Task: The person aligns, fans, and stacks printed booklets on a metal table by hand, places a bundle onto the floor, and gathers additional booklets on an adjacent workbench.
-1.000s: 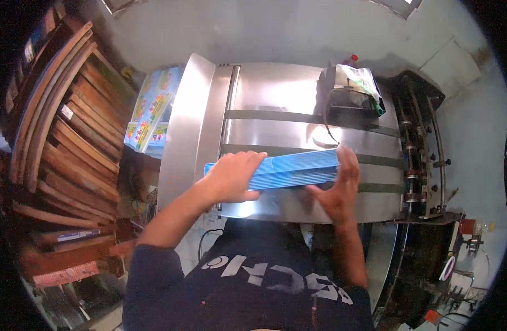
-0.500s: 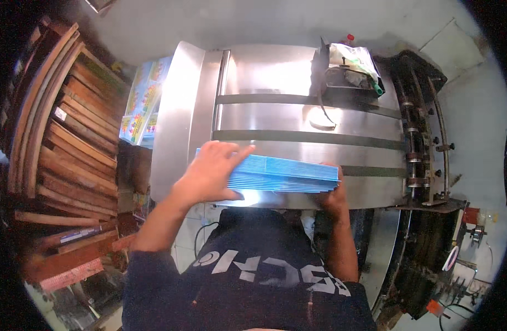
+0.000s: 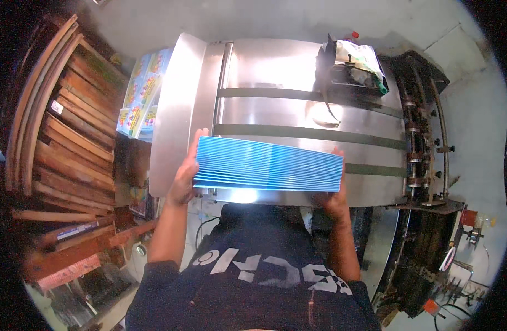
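A stack of blue sheets (image 3: 267, 165), fanned so that many thin edges show, is held between my two hands over the front of a metal machine table (image 3: 289, 113). My left hand (image 3: 187, 174) presses against the stack's left end, fingers straight and pointing up along it. At the right end, my right hand (image 3: 337, 193) grips the stack; its fingertips show above the corner, and part of the hand is hidden behind the sheets. The stack's right end sits slightly lower than its left.
Dark green belts (image 3: 314, 135) cross the table. A black tray (image 3: 355, 83) with a bag and cloth stands at the back right. Rollers on bars (image 3: 413, 149) line the right side. Wooden boards (image 3: 77, 149) fill a rack at left, beside printed colourful packs (image 3: 143, 99).
My left hand has shifted from the stack's top left corner to its left end, turning upright. The stack has tilted, showing more of its layered edges.
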A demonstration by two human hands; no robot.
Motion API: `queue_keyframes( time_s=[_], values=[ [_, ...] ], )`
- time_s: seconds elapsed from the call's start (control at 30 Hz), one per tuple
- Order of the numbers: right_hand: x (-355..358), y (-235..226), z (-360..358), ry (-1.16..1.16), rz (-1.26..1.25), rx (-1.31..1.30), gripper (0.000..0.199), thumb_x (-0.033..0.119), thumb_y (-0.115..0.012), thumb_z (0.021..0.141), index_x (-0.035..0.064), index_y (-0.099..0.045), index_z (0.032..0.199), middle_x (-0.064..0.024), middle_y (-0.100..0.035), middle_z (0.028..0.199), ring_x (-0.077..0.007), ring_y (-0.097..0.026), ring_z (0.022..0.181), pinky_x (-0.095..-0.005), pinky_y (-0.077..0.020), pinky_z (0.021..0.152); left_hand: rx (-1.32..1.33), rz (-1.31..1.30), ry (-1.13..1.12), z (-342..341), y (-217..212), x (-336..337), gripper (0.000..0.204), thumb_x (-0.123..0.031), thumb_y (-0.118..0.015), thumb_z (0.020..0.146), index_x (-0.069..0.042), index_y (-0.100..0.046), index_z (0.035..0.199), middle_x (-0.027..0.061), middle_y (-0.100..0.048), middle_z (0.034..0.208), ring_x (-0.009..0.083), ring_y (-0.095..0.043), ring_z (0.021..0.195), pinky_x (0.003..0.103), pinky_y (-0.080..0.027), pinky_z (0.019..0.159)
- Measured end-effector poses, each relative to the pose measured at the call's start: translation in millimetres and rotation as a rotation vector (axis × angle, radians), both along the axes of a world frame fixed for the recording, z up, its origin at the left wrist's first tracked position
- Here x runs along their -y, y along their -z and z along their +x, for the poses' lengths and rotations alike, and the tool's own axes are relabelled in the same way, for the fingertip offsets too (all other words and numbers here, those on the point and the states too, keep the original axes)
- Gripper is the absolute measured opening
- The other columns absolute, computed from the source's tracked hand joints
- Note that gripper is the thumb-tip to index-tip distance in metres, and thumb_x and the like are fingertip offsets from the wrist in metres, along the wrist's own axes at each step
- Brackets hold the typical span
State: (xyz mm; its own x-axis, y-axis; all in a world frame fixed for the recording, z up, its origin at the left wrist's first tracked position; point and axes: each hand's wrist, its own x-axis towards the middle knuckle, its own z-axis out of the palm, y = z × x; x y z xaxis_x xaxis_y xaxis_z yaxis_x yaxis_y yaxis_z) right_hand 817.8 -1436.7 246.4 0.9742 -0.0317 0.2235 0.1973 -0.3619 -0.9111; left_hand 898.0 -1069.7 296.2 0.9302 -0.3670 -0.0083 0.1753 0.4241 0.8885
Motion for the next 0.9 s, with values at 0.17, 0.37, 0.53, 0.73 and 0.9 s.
queue_keyframes(
  time_s=[0.17, 0.37, 0.53, 0.73, 0.9],
  values=[
    [-9, 3, -8, 0.079, 0.108, -0.049, 0.113, 0.022, -0.087, 0.073, 0.0009, -0.011, 0.154, -0.0205, -0.024, 0.158, -0.0306, -0.033, 0.142, -0.0407, -0.0277, 0.116, -0.129, 0.118, -0.122, -1, -8, 12, 0.062, -0.011, -0.054, 0.096, -0.001, -0.028, 0.151, 0.0081, -0.041, 0.149, 0.0214, -0.041, 0.136, 0.035, -0.029, 0.115],
    [-19, -1, -11, 0.18, 0.283, -0.095, 0.102, 0.015, -0.083, 0.077, 0.0008, -0.018, 0.153, -0.0182, -0.028, 0.158, -0.0276, -0.035, 0.141, -0.0395, -0.0297, 0.115, -0.139, 0.015, -0.115, -2, 3, 6, 0.071, -0.02, -0.058, 0.096, -0.001, -0.021, 0.154, 0.0092, -0.033, 0.155, 0.0216, -0.033, 0.142, 0.035, -0.025, 0.116],
    [-19, 3, -13, 0.202, 0.272, -0.076, 0.095, 0.012, -0.079, 0.081, 0.0017, -0.019, 0.154, -0.0186, -0.027, 0.158, -0.0274, -0.037, 0.14, -0.0393, -0.0304, 0.115, 0.255, 0.317, 0.112, -2, 10, -21, 0.104, -0.02, -0.077, 0.081, -0.001, -0.006, 0.156, 0.0142, -0.014, 0.163, 0.023, -0.015, 0.15, 0.036, -0.016, 0.119],
    [-26, -4, -14, 0.165, 0.335, -0.11, 0.099, 0.007, -0.079, 0.08, 0.0063, -0.014, 0.156, -0.014, -0.021, 0.161, -0.0272, -0.037, 0.139, -0.0383, -0.0357, 0.112, 0.153, 0.416, 0.06, -9, 22, -14, 0.119, -0.01, -0.084, 0.071, -0.004, -0.001, 0.157, 0.0149, -0.009, 0.164, 0.0226, -0.014, 0.15, 0.038, -0.018, 0.119],
    [-30, -14, -13, 0.134, 0.503, -0.194, 0.109, -0.004, -0.078, 0.075, 0.0083, -0.007, 0.157, -0.0111, -0.013, 0.163, -0.0258, -0.036, 0.14, -0.0392, -0.0372, 0.112, 0.197, 0.318, 0.01, -9, 26, -8, 0.118, -0.007, -0.082, 0.072, -0.005, 0.001, 0.157, 0.014, -0.011, 0.164, 0.0228, -0.022, 0.147, 0.038, -0.021, 0.118]
  ],
)
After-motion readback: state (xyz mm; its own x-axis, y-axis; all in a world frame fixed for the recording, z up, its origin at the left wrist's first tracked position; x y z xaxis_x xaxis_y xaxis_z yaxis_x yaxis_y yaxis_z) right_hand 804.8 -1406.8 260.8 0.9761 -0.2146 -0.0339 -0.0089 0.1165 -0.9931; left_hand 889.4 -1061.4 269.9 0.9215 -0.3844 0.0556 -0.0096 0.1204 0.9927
